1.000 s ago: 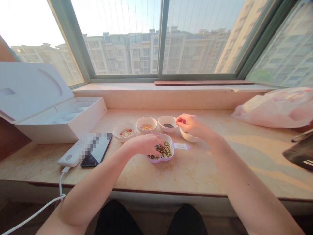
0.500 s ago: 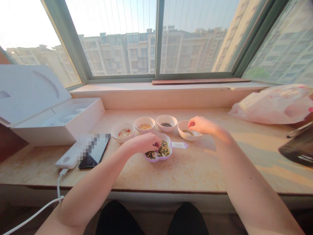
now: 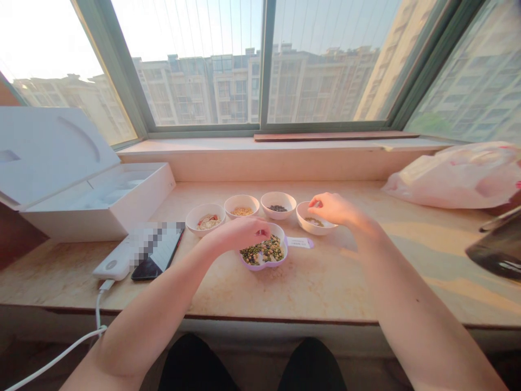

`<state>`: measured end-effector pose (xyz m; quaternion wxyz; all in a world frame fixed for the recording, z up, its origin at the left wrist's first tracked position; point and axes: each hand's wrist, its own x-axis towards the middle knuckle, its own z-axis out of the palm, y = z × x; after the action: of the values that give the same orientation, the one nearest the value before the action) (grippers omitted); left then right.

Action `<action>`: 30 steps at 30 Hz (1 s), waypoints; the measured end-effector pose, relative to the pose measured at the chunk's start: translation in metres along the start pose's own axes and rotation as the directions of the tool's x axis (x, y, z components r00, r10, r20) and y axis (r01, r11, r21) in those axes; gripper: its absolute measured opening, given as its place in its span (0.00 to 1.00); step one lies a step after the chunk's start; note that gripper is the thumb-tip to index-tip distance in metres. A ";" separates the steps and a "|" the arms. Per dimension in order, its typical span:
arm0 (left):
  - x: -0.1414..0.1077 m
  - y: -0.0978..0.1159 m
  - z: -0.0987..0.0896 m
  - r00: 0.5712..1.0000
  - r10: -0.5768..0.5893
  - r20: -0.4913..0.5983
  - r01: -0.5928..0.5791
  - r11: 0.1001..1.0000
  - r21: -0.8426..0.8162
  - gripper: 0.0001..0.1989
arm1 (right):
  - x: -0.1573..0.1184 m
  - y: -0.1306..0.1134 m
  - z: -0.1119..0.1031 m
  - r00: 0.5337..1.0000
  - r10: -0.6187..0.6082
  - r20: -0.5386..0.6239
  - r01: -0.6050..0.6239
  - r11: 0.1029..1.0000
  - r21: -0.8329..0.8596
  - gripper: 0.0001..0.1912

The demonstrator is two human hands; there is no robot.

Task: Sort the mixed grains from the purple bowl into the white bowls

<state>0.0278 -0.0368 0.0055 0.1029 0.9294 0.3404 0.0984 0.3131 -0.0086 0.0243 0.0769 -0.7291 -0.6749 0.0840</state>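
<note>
My left hand (image 3: 244, 234) hovers over the purple-rimmed lobed dish (image 3: 266, 266), its fingers pinched together. Mixed green and yellowish beans (image 3: 272, 250) fill much of that dish. Above the rightmost white bowl (image 3: 317, 230) is my right hand (image 3: 331, 206), also in a pinch; a few small greenish grains lie in this bowl. What either pinch holds is too small to make out. Farther left stand a white bowl (image 3: 278, 200) of dark beans, another bowl (image 3: 241, 201) of yellowish beans, and a bowl (image 3: 205, 213) with pale and reddish pieces.
A white label tag (image 3: 299, 243) lies right of the dish. To the left are a phone (image 3: 157, 263), a white power bank (image 3: 116, 260) with a cable, and an open white box (image 3: 134, 201). A plastic bag (image 3: 451, 176) and a dark object (image 3: 496, 244) sit at the right.
My left hand has risen slightly from the beans in the lobed dish, showing more of them. My right hand has shifted a little left over its bowl.
</note>
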 end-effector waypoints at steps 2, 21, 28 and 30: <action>0.001 -0.004 -0.002 0.998 -0.034 -0.054 0.032 0.999 -0.034 0.10 | -0.002 -0.004 0.000 0.999 0.005 -0.042 -0.005 1.000 0.007 0.12; 0.008 -0.045 -0.004 0.861 -0.387 -0.330 0.440 0.892 0.104 0.17 | -0.049 -0.085 0.050 0.626 -0.778 0.049 0.696 0.586 0.415 0.14; 0.010 -0.039 0.000 0.873 -0.370 -0.318 0.412 0.908 0.073 0.15 | -0.053 -0.106 0.062 0.638 -0.760 0.122 0.728 0.647 0.227 0.19; 0.010 -0.038 -0.001 0.878 -0.366 -0.310 0.408 0.909 0.083 0.14 | -0.052 -0.112 0.064 0.638 -0.764 0.096 0.738 0.643 0.204 0.17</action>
<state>0.0119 -0.0019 -0.0026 0.0016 0.8230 0.5372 0.1846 0.1863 -0.0520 -0.0115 0.0991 -0.3638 -0.9129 0.1565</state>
